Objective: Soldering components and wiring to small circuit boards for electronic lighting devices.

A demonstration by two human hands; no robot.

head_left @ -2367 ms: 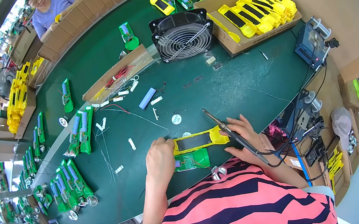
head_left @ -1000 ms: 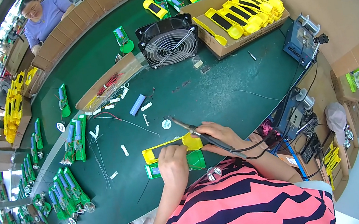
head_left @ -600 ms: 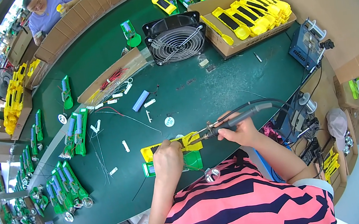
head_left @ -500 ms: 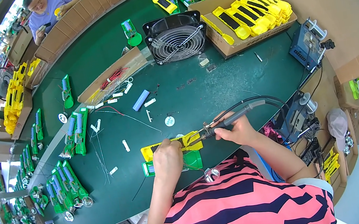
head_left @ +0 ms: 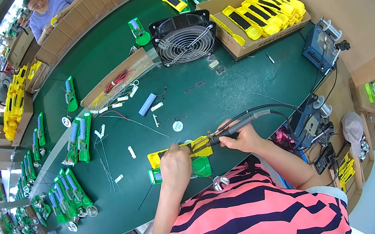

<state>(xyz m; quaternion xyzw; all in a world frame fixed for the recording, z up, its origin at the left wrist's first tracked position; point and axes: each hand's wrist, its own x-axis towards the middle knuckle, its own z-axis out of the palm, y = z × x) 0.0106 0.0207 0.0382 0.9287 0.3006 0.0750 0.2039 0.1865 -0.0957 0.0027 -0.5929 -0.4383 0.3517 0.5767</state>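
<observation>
Fingers of right hand [head_left: 245, 138] around soldering iron [head_left: 233, 128]; left hand [head_left: 175, 163] gripping yellow housing [head_left: 178, 151] near table edge.

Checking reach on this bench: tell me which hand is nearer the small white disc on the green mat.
Right. The right hand sits just right of and below the white disc; the left hand lies farther below it.
</observation>
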